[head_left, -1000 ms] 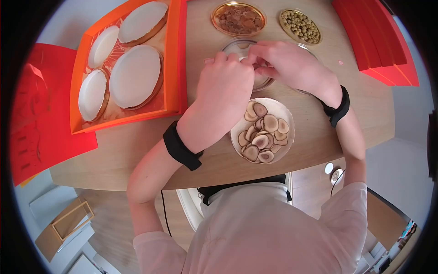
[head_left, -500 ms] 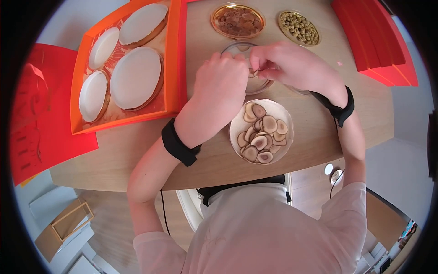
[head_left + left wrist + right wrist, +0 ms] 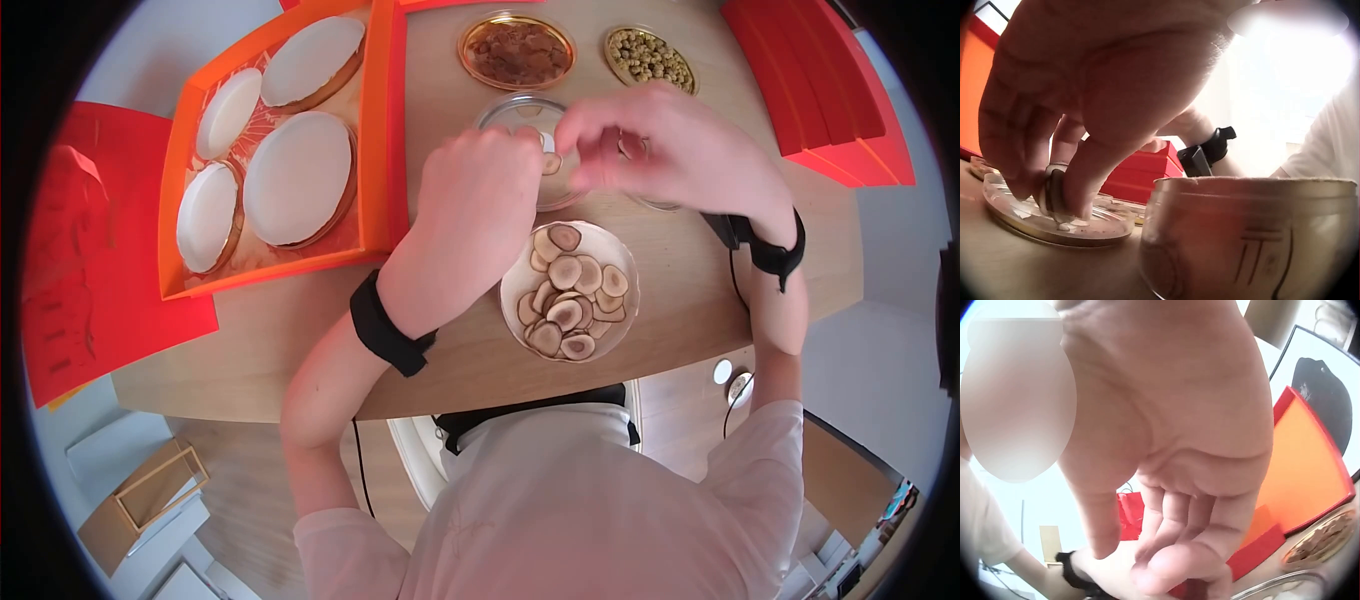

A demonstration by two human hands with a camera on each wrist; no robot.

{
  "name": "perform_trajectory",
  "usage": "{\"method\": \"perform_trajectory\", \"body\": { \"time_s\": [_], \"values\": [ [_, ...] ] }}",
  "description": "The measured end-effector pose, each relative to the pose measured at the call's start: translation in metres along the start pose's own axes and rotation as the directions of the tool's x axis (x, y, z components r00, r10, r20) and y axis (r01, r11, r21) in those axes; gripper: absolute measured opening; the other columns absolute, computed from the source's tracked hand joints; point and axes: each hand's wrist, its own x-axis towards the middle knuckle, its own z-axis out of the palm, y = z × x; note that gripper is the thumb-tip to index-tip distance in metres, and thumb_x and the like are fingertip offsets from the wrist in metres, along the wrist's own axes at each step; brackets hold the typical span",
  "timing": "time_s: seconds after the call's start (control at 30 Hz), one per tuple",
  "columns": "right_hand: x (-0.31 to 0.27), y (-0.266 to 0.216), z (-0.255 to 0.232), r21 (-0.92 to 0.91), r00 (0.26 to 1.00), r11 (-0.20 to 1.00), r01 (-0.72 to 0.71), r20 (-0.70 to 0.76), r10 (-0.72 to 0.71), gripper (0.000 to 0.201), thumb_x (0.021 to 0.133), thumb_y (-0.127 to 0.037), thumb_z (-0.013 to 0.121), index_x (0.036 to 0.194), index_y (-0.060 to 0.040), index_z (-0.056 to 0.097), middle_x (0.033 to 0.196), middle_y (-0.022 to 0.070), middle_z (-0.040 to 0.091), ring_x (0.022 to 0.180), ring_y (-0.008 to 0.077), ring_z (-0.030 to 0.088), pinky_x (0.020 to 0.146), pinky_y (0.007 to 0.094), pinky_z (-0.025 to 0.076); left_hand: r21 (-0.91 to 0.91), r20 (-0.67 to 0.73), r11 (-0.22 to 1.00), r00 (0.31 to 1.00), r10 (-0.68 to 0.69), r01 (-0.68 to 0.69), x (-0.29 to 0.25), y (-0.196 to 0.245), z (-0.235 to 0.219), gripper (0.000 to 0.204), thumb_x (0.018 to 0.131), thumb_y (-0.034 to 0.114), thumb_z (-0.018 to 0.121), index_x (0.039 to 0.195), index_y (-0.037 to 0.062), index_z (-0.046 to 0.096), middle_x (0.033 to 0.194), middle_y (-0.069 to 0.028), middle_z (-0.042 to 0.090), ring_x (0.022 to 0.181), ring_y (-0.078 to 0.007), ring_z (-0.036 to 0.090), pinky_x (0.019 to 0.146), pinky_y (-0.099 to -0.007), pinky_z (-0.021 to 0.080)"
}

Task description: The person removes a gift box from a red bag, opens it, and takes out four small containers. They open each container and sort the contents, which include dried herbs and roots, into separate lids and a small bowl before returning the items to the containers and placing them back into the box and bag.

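Observation:
Over a clear round dish (image 3: pixel 515 112), my left hand (image 3: pixel 475 215) pinches some dark-rimmed round slices (image 3: pixel 1054 187); in the left wrist view they stand between thumb and fingers, low at the dish (image 3: pixel 1079 236). Part of a pale slice (image 3: pixel 551 163) shows beside the left fingers in the head view. My right hand (image 3: pixel 685 155) hovers just to the right, blurred, its thumb apart from the fingers. The right wrist view shows no thing in that hand (image 3: pixel 1179 431). Closer to the body stands a white bowl (image 3: pixel 612 243) with many overlapping slices (image 3: pixel 565 272).
An orange box (image 3: pixel 380 130) holding several white-topped round containers stands left. Behind the clear dish are a gold-rimmed dish of brown pieces (image 3: pixel 517 52) and one of greenish buds (image 3: pixel 650 57). Red boxes (image 3: pixel 815 90) are at the back right. Another clear dish lies partly under my right hand.
My right hand has moved away to the right from my left hand, and its thumb and fingers have parted. My left hand has shifted slightly left, staying over the clear dish.

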Motion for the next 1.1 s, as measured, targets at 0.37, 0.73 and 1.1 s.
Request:
{"method": "perform_trajectory", "body": {
  "time_s": [0.37,0.73,1.1],
  "values": [
    [0.015,0.041,0.041,-0.263,0.998,0.964,-0.035,-0.061,0.02,0.022,0.086,-0.012,0.074,0.103,-0.0044,0.063,0.094,0.0127,0.069,0.088,0.0345,0.068,0.073,0.0454,0.052,-0.349,0.332,0.936,0.928,0.169,-0.046,-0.031,0.043,-0.06,0.021,0.088,0.021,0.075,0.09,0.0038,0.064,0.079,-0.0112,0.067,0.074,-0.0331,0.066,0.066,-0.0448,0.05],
    [0.019,0.031,0.036,-0.243,0.984,0.954,-0.175,-0.025,0.174,0.014,0.086,-0.011,0.075,0.094,-0.004,0.066,0.088,0.0117,0.07,0.085,0.0324,0.068,0.073,0.0436,0.052,0.106,-0.053,0.994,0.998,0.04,-0.035,-0.013,0.02,-0.022,0.011,0.091,0.013,0.067,0.099,0.0047,0.065,0.086,-0.0109,0.064,0.087,-0.0315,0.066,0.069,-0.0449,0.055],
    [0.018,0.038,0.031,-0.188,0.977,0.963,-0.192,0.056,0.206,0.017,0.085,-0.008,0.076,0.098,-0.0016,0.068,0.085,0.0127,0.072,0.08,0.0301,0.07,0.071,0.0403,0.053,0.148,0.122,0.983,0.988,0.089,-0.107,-0.012,0.003,-0.005,0.017,0.083,0.001,0.064,0.099,-0.0018,0.07,0.093,-0.016,0.068,0.093,-0.036,0.066,0.076,-0.0455,0.058]
  ]
}}
